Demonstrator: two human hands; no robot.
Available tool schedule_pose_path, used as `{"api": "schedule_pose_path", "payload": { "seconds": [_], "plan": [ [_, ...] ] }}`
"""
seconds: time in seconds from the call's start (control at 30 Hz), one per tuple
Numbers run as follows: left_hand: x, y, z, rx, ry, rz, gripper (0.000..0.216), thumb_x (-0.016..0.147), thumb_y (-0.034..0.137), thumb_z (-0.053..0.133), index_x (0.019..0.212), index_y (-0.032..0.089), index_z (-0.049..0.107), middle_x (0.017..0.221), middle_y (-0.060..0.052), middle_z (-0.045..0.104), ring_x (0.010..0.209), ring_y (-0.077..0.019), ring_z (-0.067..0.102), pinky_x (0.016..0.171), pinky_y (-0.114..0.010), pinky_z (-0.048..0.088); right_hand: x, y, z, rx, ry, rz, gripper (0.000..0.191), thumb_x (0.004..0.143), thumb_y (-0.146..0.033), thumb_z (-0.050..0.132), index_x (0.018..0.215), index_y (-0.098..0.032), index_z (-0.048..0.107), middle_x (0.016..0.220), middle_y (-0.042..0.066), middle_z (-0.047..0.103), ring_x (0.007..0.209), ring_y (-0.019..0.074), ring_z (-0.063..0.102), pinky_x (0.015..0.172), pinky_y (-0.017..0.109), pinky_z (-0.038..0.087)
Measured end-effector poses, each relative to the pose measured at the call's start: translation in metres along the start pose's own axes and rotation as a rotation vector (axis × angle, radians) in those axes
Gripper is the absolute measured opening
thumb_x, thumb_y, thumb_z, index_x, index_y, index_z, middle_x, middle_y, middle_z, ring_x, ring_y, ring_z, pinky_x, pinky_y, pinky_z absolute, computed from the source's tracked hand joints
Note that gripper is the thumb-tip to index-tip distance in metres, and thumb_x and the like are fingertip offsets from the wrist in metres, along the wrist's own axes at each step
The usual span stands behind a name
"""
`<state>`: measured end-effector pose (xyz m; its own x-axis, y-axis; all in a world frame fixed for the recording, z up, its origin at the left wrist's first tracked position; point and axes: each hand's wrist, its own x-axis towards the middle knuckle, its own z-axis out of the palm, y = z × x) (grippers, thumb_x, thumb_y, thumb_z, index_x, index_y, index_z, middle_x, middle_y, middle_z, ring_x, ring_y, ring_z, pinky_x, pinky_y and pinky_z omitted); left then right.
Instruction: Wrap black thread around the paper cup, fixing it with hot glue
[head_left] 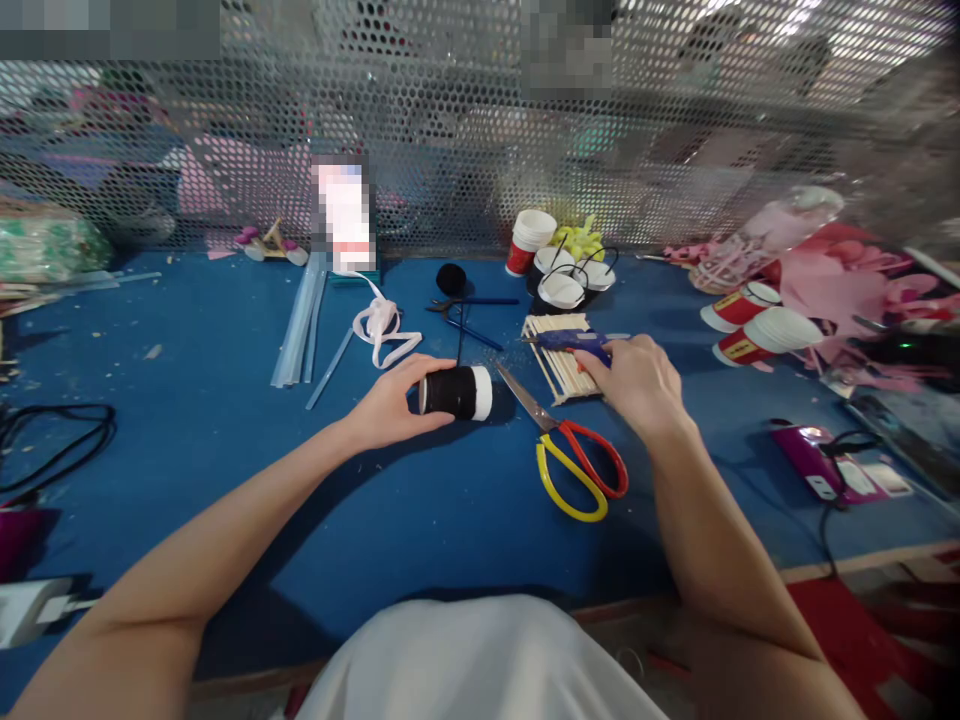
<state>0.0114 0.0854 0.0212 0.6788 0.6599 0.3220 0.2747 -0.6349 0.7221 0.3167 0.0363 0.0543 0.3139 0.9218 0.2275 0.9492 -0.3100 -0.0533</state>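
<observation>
My left hand [401, 405] is wrapped round a paper cup [482, 393] lying on its side, its middle covered in black yarn and a white band bare at the right end. A strand of yarn runs up from the cup towards a black yarn ball [451, 278]. My right hand [641, 385] grips a blue glue gun [574, 341], its nozzle pointing left above a small rack of pale wooden sticks [574, 378]. Between the hands lie scissors [551, 425] with one red and one yellow handle, blades partly apart. Blue-handled pliers [472, 318] rest beyond the cup.
Translucent glue sticks [298, 325], white ribbon [381, 325] and a phone [345, 215] are at the back left. Handled white cups [561, 290] stand behind the rack. Red-and-white cups [772, 335] lie right, near a purple device [825, 460]. A perforated metal screen [450, 150] closes the back.
</observation>
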Motion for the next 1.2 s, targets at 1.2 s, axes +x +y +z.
{"api": "schedule_pose_path", "payload": {
  "seconds": [1.2],
  "plan": [
    [-0.004,0.017,0.003,-0.376,-0.148,-0.09,0.052,0.072,0.027,0.068,0.118,0.017,0.046,0.112,-0.009,0.054,0.097,-0.0194,0.056,0.087,-0.032,0.046,-0.023,-0.092,-0.021,1.239,-0.232,-0.244,0.016,0.069,-0.03,0.066,0.08,-0.018,0.066,0.075,0.002,0.066,0.068,0.0125,0.06,0.064,0.027,0.049]
  ]
}}
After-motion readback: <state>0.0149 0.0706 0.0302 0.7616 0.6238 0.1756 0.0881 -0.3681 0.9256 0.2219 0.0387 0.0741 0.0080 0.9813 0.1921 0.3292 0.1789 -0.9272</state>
